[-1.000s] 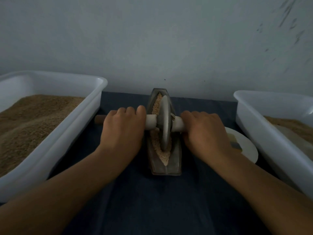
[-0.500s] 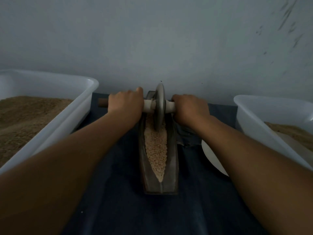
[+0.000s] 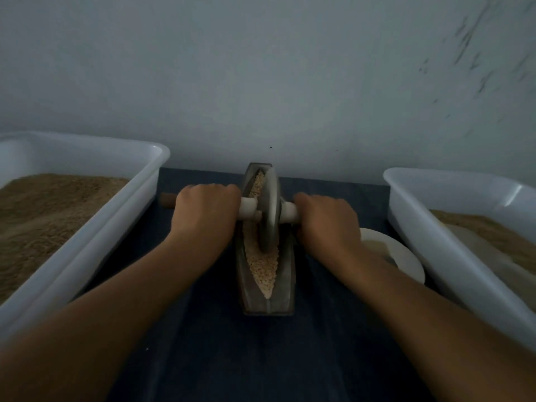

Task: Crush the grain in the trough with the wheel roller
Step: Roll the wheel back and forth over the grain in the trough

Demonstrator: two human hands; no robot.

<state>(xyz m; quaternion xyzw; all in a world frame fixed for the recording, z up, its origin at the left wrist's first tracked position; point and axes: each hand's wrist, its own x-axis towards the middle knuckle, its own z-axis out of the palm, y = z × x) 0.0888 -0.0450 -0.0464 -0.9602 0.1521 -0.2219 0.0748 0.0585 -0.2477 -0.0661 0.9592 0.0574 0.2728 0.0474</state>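
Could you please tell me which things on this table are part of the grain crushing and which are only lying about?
In use:
wheel roller, gripped by its axle
left hand
right hand
trough
grain

Lying about:
left white tub of brown meal
right white tub
white plate
blue cloth

Both forearms stretched forward, left hand [image 3: 204, 211] knuckles-up with fingers curled under, right hand [image 3: 326, 220] likewise fisted, wrists level, hands well apart

Dark cloth [image 3: 208, 352] carries trough [image 3: 285, 288], plate [image 3: 406, 259] — two tubs [image 3: 116, 227].
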